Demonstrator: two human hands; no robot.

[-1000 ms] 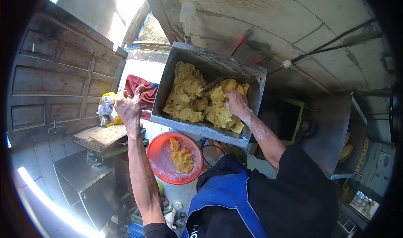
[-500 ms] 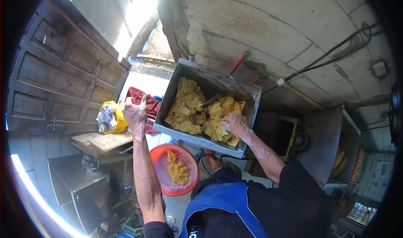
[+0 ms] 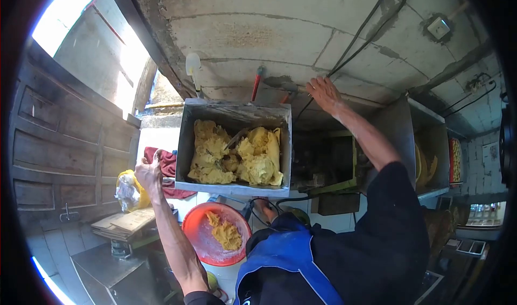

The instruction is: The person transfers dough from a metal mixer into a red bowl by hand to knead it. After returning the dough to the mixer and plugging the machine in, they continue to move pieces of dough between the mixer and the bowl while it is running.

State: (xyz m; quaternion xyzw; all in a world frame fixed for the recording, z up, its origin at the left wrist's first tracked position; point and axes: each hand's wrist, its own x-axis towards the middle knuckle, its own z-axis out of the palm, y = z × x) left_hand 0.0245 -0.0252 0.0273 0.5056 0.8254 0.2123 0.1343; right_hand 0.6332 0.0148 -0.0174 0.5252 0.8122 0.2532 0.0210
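My right hand [image 3: 326,94] is raised to the wall, its fingers closed over a black cable [image 3: 362,31]. The spot it grips is hidden under the fingers. My left hand [image 3: 149,173] is beside a dark red cloth [image 3: 168,162], fingers curled in and thumb up, with nothing seen in it. Between my hands stands a rectangular metal mixer tub [image 3: 231,188]. Lumpy yellow dough [image 3: 261,157] fills much of its bottom, and a metal mixing blade [image 3: 235,138] shows among the lumps.
A red basin [image 3: 196,244] below the tub holds a smaller dough piece [image 3: 225,235]. Flattened cardboard [image 3: 121,224] and a yellow plastic bag [image 3: 141,195] lie at left, near a wooden door [image 3: 75,143]. A red-handled tool [image 3: 257,84] leans behind the tub. Metal shelving stands right.
My right hand has left the dough in the tub and moved up and right to the cable on the wall. My left hand stays curled near the cloth. The view has turned.
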